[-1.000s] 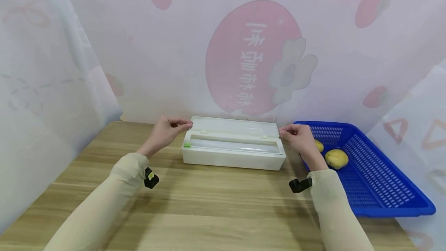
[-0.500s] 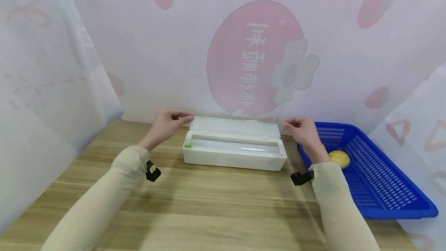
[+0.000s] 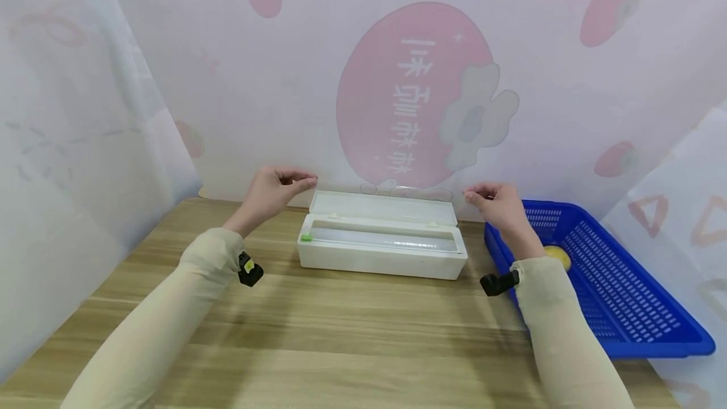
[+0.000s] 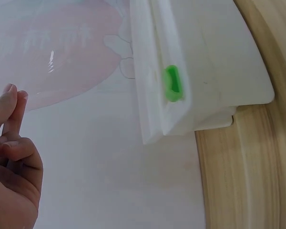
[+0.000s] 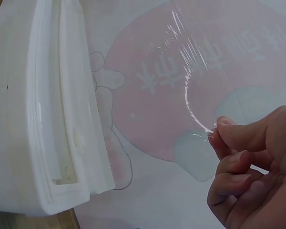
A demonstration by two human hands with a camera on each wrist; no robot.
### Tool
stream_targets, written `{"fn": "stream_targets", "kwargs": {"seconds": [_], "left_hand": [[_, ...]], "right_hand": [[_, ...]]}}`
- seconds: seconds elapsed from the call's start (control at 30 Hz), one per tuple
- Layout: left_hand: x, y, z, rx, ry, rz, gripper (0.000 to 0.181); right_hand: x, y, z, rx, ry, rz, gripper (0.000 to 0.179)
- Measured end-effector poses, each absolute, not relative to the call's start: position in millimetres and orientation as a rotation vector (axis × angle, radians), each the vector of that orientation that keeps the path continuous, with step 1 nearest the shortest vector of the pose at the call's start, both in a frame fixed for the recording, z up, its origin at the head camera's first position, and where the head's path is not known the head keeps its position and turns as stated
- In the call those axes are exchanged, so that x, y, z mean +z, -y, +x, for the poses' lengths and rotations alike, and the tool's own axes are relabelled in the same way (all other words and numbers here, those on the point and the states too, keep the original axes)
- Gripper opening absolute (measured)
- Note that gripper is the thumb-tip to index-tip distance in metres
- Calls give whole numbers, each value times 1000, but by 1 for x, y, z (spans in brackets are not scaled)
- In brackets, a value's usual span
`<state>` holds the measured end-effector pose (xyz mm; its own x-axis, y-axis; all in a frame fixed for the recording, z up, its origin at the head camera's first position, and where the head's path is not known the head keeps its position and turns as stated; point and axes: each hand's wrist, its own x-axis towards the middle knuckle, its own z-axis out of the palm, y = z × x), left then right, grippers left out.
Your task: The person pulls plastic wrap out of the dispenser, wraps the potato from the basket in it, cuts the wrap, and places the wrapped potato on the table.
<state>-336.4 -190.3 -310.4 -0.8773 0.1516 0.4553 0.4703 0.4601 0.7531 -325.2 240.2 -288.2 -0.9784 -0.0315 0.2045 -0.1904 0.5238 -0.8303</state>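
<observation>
A white cling film dispenser box [image 3: 380, 262] stands on the table with its lid [image 3: 383, 208] tilted back and a film roll [image 3: 392, 240] showing in its long slot. The green piece [image 4: 173, 83] sits at its left end. Above the lid, my left hand [image 3: 274, 193] pinches one corner of clear cling film between thumb and forefinger. My right hand [image 3: 498, 206] pinches the other corner, where bright creases in the cling film [image 5: 187, 98] run to the fingertips in the right wrist view. The sheet spans between both hands and is almost invisible in the head view.
To the right is a blue plastic basket [image 3: 630, 270] with a yellow fruit [image 3: 559, 256] partly hidden behind my right wrist. A printed pale curtain [image 3: 272, 93] hangs right behind the box. The wooden table [image 3: 352, 346] extends in front.
Both hands have risen from beside the lid to above it, drawing the cling film up. My right hand has also shifted a little right. The box stays in place.
</observation>
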Motion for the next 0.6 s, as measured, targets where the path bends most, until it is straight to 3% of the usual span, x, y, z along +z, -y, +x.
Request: {"fn": "stream_targets", "kwargs": {"seconds": [0.6], "left_hand": [[-290,182,-339,-1381,2348,-540,27]], "right_hand": [[-269,-245,-330,1368,2539,175,30]]}}
